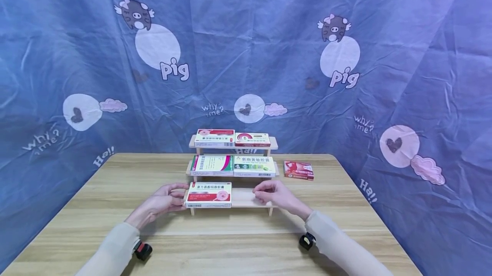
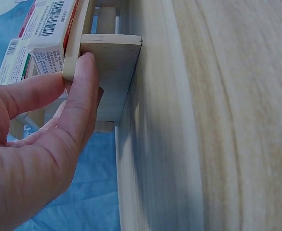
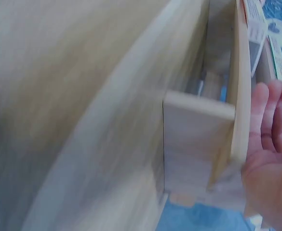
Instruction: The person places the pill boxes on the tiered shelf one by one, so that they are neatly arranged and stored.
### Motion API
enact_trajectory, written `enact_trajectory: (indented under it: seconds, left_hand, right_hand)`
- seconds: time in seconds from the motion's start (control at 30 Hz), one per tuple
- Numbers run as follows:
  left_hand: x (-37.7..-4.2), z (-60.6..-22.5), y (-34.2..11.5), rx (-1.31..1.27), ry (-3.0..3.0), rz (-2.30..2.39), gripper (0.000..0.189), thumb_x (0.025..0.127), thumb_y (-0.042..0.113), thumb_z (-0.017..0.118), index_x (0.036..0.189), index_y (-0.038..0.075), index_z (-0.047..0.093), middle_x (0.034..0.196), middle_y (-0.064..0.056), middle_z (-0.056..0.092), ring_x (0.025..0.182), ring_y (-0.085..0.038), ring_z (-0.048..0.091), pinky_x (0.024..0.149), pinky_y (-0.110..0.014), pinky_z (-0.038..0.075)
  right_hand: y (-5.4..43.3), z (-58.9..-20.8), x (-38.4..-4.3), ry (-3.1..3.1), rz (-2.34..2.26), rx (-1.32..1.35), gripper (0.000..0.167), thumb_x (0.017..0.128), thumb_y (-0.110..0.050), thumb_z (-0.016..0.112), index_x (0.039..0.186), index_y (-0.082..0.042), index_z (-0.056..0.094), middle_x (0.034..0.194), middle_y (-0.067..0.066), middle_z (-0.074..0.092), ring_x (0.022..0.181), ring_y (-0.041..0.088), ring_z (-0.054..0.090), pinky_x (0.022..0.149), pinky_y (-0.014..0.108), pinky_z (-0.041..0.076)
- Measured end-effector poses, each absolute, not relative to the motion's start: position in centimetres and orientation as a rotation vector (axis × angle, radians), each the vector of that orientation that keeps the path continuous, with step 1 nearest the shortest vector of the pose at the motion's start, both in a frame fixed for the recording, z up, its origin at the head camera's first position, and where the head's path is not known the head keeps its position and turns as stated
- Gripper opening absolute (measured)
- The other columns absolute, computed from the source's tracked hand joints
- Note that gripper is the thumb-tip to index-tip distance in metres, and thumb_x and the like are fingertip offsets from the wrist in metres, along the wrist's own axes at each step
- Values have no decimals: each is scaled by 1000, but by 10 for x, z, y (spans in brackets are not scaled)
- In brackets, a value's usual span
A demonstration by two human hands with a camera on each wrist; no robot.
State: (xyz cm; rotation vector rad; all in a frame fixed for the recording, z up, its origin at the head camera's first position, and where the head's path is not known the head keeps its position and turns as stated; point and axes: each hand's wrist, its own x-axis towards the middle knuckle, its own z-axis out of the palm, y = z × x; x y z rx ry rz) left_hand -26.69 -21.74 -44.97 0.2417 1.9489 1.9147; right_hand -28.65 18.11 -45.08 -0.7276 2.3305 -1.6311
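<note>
A three-step wooden display rack [image 1: 246, 197] stands on the table with medicine boxes on its steps. My left hand [image 1: 168, 199] is at the left end of the bottom step; in the left wrist view, thumb and fingers pinch the edge of that board [image 2: 73, 53]. Just beside them, a white-and-red medicine box [image 1: 209, 195] lies on the left half of this step. My right hand [image 1: 274, 195] hovers over the right part of the bottom step, fingers loosely bent. Nothing shows between its fingers in the right wrist view, where some fingertips are cut off.
On the middle step lie a green-and-white box [image 1: 212, 165] and a yellow-green box [image 1: 253, 165]. Two red-and-white boxes, the left one [image 1: 215, 137] and the right one [image 1: 252, 139], occupy the top step. A red box [image 1: 298, 170] lies on the table [image 1: 338, 207] right of the rack.
</note>
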Motion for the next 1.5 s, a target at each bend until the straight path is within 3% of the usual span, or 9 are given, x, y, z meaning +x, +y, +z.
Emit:
enact_trajectory:
  seconds: [0.17, 0.4, 0.7, 0.83, 1.0, 1.2, 1.37, 1.43, 1.5]
  left_hand:
    - [-268, -451, -217, 228, 1959, 1914, 66, 87, -10, 57, 145, -12, 25, 111, -10, 68, 96, -20, 69, 88, -34, 59]
    - [-268, -451, -218, 224, 1968, 1904, 66, 87, -10, 57, 145, -11, 25, 112, -10, 69, 95, -20, 69, 87, -34, 59]
    - [-268, -449, -218, 232, 1938, 1910, 66, 88, -10, 56, 145, -12, 24, 110, -9, 67, 95, -20, 68, 88, -33, 59]
    - [-268, -449, -217, 232, 1936, 1912, 66, 87, -10, 57, 145, -12, 24, 110, -9, 67, 95, -19, 68, 88, -33, 59]
    - [-267, -450, -217, 233, 1932, 1914, 67, 87, -10, 57, 145, -13, 23, 111, -11, 66, 95, -19, 68, 88, -33, 59]
    - [-266, -449, -217, 243, 1935, 1913, 65, 87, -10, 57, 144, -12, 25, 111, -10, 66, 94, -19, 68, 88, -33, 59]
    - [-267, -450, -217, 219, 1947, 1917, 63, 87, -10, 56, 143, -11, 27, 110, -8, 67, 94, -19, 68, 88, -34, 59]
    - [-268, -450, -217, 215, 1950, 1918, 63, 87, -11, 56, 143, -11, 27, 110, -8, 67, 94, -19, 68, 87, -34, 59]
    - [-268, -451, -217, 224, 1955, 1912, 64, 87, -10, 56, 144, -11, 26, 110, -9, 67, 95, -20, 69, 87, -34, 59]
  right_hand:
    - [199, -446, -287, 2318, -1563, -755, 23, 92, -14, 67, 108, 2, 70, 92, 15, 70, 72, 11, 64, 67, 25, 58]
    - [227, -442, -293, 2218, -1521, -797, 27, 91, -16, 67, 109, 4, 68, 84, 4, 69, 70, 11, 63, 67, 27, 57]
    - [266, -441, -310, 2165, -1544, -811, 33, 92, -13, 67, 107, 15, 62, 84, 7, 70, 70, 11, 65, 67, 30, 60]
    - [281, -444, -319, 2195, -1582, -753, 27, 92, -11, 67, 106, 11, 64, 84, 7, 70, 73, 15, 65, 67, 29, 59]
    - [293, -447, -328, 2310, -1590, -664, 30, 90, -13, 69, 111, 8, 65, 100, 15, 71, 88, 26, 67, 76, 38, 60]
    - [308, -449, -338, 2458, -1527, -595, 38, 89, -7, 68, 121, 12, 59, 121, 29, 62, 102, 19, 64, 87, 25, 53]
    - [320, -452, -348, 2469, -1558, -524, 38, 89, 0, 65, 125, 8, 59, 125, 32, 58, 94, 34, 66, 83, 36, 57]
    - [325, -453, -352, 2491, -1573, -465, 40, 87, -1, 67, 126, 6, 59, 127, 30, 57, 91, 34, 64, 83, 39, 55]
    - [329, -454, -356, 2542, -1558, -440, 41, 87, -5, 69, 126, 5, 60, 130, 28, 56, 98, 29, 61, 88, 36, 50]
